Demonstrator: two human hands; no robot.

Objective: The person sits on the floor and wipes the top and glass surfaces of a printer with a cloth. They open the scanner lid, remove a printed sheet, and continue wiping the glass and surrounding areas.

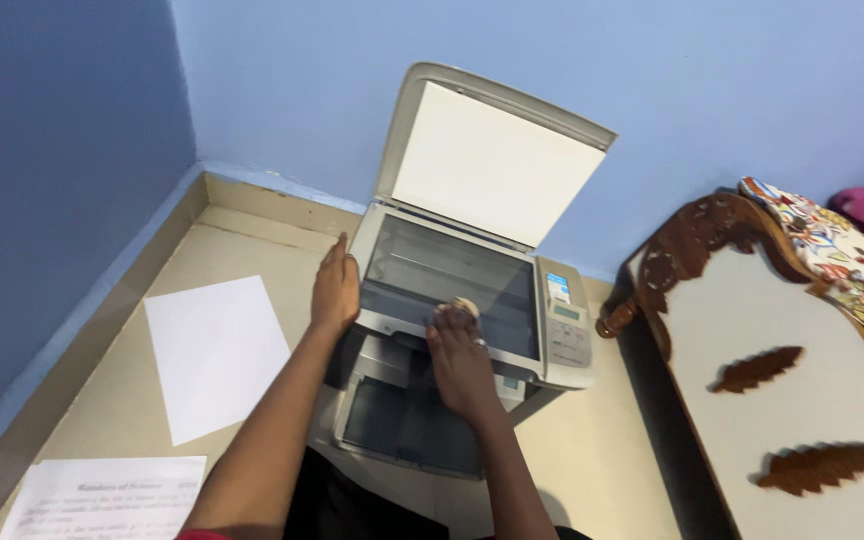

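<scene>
A grey flatbed printer-scanner (pixel 562 372) stands on the floor in a corner, its lid (pixel 492 160) raised against the wall. The scanner glass (pixel 452 280) is bare. My left hand (pixel 335 290) rests flat on the machine's left front corner, fingers together. My right hand (pixel 462 355) presses a small pale wad, apparently a cloth (pixel 465 307), onto the front edge of the glass. A ring shows on that hand.
A blank white sheet (pixel 214 352) lies on the beige floor to the left. A printed sheet (pixel 102 500) lies at the bottom left. A carved wooden bed board (pixel 782 340) with patterned fabric (pixel 842 260) stands close on the right. Blue walls meet behind.
</scene>
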